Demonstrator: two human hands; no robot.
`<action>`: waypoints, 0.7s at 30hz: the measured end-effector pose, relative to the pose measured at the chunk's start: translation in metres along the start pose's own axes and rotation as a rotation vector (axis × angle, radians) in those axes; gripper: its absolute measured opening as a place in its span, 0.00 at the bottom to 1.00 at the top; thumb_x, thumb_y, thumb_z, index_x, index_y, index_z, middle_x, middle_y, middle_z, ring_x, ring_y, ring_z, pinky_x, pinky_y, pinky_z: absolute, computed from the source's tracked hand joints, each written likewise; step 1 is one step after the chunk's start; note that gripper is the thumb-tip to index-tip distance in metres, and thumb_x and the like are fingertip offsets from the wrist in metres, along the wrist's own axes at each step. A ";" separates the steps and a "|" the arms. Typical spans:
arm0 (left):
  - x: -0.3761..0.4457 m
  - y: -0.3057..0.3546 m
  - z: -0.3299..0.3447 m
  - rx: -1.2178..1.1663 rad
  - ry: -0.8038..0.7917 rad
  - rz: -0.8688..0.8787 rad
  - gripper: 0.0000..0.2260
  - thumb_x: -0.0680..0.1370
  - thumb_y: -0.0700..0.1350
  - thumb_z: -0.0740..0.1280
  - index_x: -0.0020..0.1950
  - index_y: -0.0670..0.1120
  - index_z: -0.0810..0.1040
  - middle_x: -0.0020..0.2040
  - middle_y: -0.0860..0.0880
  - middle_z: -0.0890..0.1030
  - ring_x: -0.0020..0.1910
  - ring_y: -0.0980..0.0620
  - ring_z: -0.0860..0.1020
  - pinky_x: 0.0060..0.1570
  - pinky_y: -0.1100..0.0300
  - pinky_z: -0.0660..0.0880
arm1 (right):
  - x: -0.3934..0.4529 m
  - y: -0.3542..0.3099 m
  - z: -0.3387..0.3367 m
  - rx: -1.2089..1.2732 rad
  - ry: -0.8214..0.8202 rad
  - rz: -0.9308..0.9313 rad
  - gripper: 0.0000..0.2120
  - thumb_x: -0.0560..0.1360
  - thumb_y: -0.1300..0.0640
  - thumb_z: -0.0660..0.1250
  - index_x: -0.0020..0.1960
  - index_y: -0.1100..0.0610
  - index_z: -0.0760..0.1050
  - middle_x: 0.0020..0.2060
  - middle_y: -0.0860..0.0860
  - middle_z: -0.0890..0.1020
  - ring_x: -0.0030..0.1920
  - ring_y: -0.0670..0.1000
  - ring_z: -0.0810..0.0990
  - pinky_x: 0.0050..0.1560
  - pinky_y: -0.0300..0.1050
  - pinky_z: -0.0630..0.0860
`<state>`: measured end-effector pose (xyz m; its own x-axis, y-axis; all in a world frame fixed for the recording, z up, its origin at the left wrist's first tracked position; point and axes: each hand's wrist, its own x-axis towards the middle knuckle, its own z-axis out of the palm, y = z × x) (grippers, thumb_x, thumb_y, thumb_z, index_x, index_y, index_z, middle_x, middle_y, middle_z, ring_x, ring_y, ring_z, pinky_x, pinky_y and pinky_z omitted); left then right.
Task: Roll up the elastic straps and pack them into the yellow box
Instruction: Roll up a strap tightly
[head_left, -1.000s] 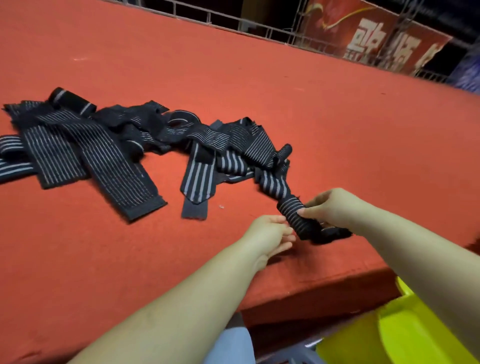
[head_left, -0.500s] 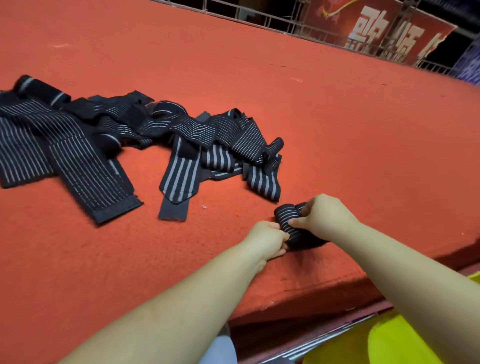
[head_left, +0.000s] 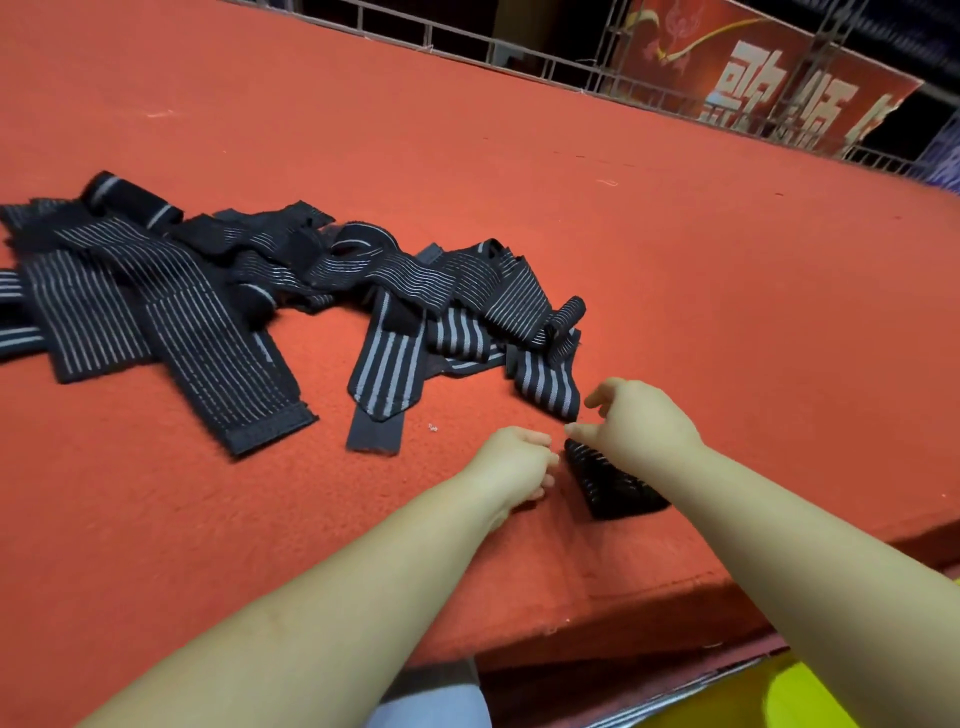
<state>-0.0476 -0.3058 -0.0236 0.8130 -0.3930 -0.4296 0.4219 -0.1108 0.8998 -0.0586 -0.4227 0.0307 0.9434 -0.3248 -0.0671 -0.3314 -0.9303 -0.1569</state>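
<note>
A red felt-covered table (head_left: 649, 249) fills most of the frame. On it, a heap of black striped straps (head_left: 218, 306) sprawls at left-centre; one seemingly rolled strap (head_left: 608, 483) lies lower right of centre.

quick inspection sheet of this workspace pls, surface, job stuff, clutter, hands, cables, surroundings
surface: red felt-covered table, near edge in view.
job's things: rolled strap lies on the felt near the edge, between the hands; pile of loose straps spread out to the left; yellow box below the table edge, only a corner visible.
clutter: small pale speck on the felt.
grippers: left hand curled beside the roll, holding nothing seen; right hand above the roll, fingers loosely apart, grip not clear.
cables: nothing seen.
surroundings: metal railing behind the table, red banner beyond it.
</note>
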 end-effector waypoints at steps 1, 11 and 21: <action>-0.001 0.003 -0.010 -0.006 0.027 0.013 0.14 0.78 0.37 0.60 0.63 0.44 0.73 0.43 0.50 0.75 0.38 0.55 0.74 0.39 0.64 0.73 | 0.002 -0.009 0.000 0.044 0.007 -0.026 0.19 0.72 0.46 0.70 0.59 0.54 0.75 0.56 0.52 0.79 0.57 0.54 0.77 0.51 0.46 0.72; -0.022 0.022 -0.171 -0.021 0.453 0.086 0.12 0.76 0.36 0.62 0.58 0.43 0.78 0.41 0.48 0.77 0.39 0.53 0.73 0.44 0.59 0.70 | 0.016 -0.139 0.041 0.398 -0.093 -0.270 0.11 0.71 0.52 0.73 0.50 0.57 0.79 0.45 0.50 0.82 0.46 0.50 0.80 0.48 0.41 0.73; -0.034 -0.002 -0.273 -0.276 0.660 -0.025 0.07 0.76 0.34 0.61 0.44 0.44 0.75 0.42 0.48 0.77 0.39 0.52 0.74 0.41 0.61 0.72 | 0.027 -0.251 0.098 0.526 -0.260 -0.321 0.23 0.72 0.52 0.72 0.64 0.56 0.73 0.57 0.51 0.80 0.59 0.50 0.77 0.55 0.39 0.70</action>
<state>0.0331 -0.0429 -0.0315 0.8381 0.2510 -0.4843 0.4586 0.1567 0.8747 0.0492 -0.1815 -0.0285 0.9846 0.0668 -0.1618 -0.0586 -0.7454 -0.6641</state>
